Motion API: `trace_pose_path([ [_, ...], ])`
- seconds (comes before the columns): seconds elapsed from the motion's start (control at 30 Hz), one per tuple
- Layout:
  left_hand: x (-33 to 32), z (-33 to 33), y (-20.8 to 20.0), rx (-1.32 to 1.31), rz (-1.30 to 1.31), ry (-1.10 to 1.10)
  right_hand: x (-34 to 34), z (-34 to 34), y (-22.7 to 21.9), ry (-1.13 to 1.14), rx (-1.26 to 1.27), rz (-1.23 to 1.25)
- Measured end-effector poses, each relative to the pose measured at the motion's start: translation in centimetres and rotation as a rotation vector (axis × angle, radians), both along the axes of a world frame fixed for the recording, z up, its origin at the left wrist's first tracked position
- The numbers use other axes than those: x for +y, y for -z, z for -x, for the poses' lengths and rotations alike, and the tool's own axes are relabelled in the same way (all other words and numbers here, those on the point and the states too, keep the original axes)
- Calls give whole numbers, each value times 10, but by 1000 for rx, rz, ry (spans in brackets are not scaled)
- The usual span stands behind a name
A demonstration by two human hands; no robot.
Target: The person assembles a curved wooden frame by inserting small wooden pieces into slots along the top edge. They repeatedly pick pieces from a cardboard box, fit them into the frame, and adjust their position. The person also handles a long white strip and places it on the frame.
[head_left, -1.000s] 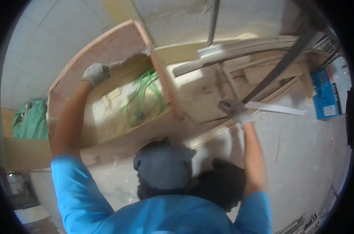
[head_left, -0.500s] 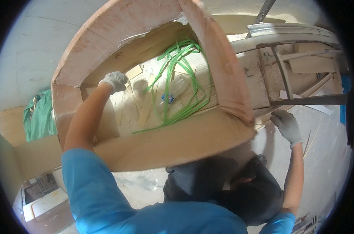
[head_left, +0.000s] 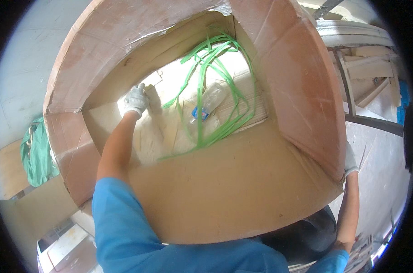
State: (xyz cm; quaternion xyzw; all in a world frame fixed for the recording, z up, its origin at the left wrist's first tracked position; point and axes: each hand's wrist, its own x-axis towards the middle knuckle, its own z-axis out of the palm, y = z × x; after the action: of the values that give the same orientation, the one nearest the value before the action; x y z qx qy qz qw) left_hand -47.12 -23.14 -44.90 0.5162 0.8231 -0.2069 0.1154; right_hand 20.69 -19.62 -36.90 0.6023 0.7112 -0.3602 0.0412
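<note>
Nearest the camera, the near wall of a large cardboard box [head_left: 224, 191] filled the lower view, the box tipped so its open mouth faced the person. The gloved right hand [head_left: 349, 160] gripped the outer right edge, fingers wrapped over the rim, apparently to steady the tilt. The gloved left hand [head_left: 136, 100] reached deep inside, its fingers curled at cardboard scraps [head_left: 163, 132] near the far-left corner; whether it pinched anything could not be told. Beyond lay tangled green strapping [head_left: 215, 91] and a clear plastic bottle [head_left: 210, 102]. A green cloth [head_left: 35, 152] hung outside, left.
</note>
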Motion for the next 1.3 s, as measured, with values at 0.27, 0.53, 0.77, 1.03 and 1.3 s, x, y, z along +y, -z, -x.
trace_pose_path([
  [0.27, 29, 12, 38, -4, -25, 68, -6, -9, 4, -61, -81, -13],
  [0.53, 25, -14, 53, 45, 63, -127, -8, -9, 9, -62, -163, 25],
  [0.77, 3, -10, 53, -419, 21, -112, -4, -7, 8, -68, -63, -36],
  [1.03, -134, -34, 91, -418, 433, -138, -6, -11, 16, -42, -169, -20],
  [1.3, -130, -24, 142, -453, 450, -114, -3, -8, 2, -48, -211, 38],
])
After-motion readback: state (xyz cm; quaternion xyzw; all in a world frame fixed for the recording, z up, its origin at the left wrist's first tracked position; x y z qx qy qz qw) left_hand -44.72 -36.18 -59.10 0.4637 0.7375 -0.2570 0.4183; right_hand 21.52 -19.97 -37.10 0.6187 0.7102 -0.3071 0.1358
